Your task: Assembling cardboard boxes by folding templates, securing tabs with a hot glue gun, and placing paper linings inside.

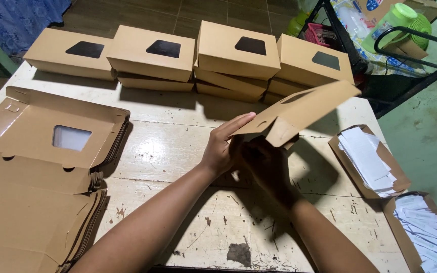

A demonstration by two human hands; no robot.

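Held above counter point(178, 146) w/ left hand point(222, 151) flat-open along half-folded brown window box point(299, 112), right hand point(269, 164) gripping beneath; best squaring corner tabs before pressing, w/ finished boxes point(238, 55) stacked behind, flat blanks point(41, 167) at left.

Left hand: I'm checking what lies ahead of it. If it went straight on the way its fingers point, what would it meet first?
Almost at once the half-folded box that the left hand already touches; beyond it probably the stacked finished boxes, though depth is unclear.
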